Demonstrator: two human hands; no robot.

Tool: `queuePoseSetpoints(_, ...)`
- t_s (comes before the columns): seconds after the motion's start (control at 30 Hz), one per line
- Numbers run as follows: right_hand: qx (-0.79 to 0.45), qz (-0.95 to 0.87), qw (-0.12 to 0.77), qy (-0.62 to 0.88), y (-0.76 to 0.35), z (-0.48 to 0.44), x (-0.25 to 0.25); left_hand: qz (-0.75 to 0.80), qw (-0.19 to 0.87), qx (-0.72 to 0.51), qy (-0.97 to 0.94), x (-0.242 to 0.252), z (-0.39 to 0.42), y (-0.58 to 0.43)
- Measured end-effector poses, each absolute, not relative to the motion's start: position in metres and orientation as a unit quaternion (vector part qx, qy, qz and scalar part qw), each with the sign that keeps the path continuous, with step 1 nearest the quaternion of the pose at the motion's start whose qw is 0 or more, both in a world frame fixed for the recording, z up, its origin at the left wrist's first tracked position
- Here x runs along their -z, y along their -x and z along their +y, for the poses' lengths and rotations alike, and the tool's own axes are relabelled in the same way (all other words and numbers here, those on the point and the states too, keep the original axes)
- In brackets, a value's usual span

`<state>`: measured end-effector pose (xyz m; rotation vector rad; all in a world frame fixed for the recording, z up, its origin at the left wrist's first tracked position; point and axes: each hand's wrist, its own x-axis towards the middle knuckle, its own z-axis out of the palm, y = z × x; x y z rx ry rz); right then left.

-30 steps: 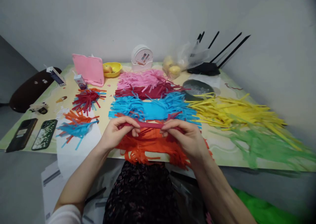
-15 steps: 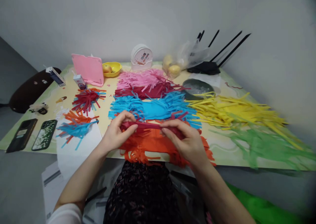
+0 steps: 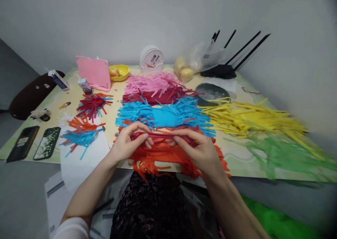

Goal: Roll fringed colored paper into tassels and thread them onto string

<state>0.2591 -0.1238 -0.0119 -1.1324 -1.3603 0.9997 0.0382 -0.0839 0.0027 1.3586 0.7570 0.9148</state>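
- Both our hands grip one twisted dark red paper strip [image 3: 162,135]: left hand [image 3: 126,144] and right hand [image 3: 201,147] pinch it thumb-to-finger.
- Its long axis runs left-right, about parallel to the near edge of the table [image 3: 235,158]; our fingers hide both ends.
- It sits above the orange fringed paper [image 3: 164,154]; we can't tell if they touch.
- Blue fringed paper [image 3: 165,117] lies just beyond, yellow fringed paper [image 3: 260,119] and green strips [image 3: 286,156] right.
- Left of our hands: red tassel [image 3: 92,105], blue-orange tassel [image 3: 83,136].
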Motion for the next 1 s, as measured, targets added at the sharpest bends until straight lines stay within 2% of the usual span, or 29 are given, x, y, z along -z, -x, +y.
queuePoseSetpoints(0.37, -0.450, -0.552, 0.563, 0.419, -0.263, -0.115, 0.024, 0.308, 0.624, -0.413, -0.587, 0.013, -0.080, -0.037)
queuePoseSetpoints(0.5, -0.356, -0.624, 0.560, 0.412, -0.263, -0.120, 0.018, 0.285, 0.601, -0.389, -0.638, 0.010, -0.079, -0.027)
queuePoseSetpoints(0.63, -0.195, -0.748, 0.519, 0.365, -0.266, -0.125, 0.003, 0.279, 0.477, -0.313, -0.772, -0.011, -0.079, -0.019)
queuePoseSetpoints(0.7, -0.151, -0.791, 0.491, 0.333, -0.266, -0.127, -0.002, 0.286, 0.396, -0.298, -0.820, -0.020, -0.078, -0.020)
queuePoseSetpoints(0.8, -0.097, -0.827, 0.459, 0.310, -0.265, -0.128, -0.002, 0.270, 0.334, -0.248, -0.869, -0.023, -0.076, -0.028)
queuePoseSetpoints(0.9, -0.093, -0.845, 0.426, 0.311, -0.268, -0.128, 0.002, 0.274, 0.264, -0.211, -0.900, -0.016, -0.074, -0.033)
queuePoseSetpoints(1.0, -0.185, -0.831, 0.389, 0.351, -0.276, -0.121, 0.000, 0.293, 0.103, -0.246, -0.918, -0.006, -0.074, -0.033)
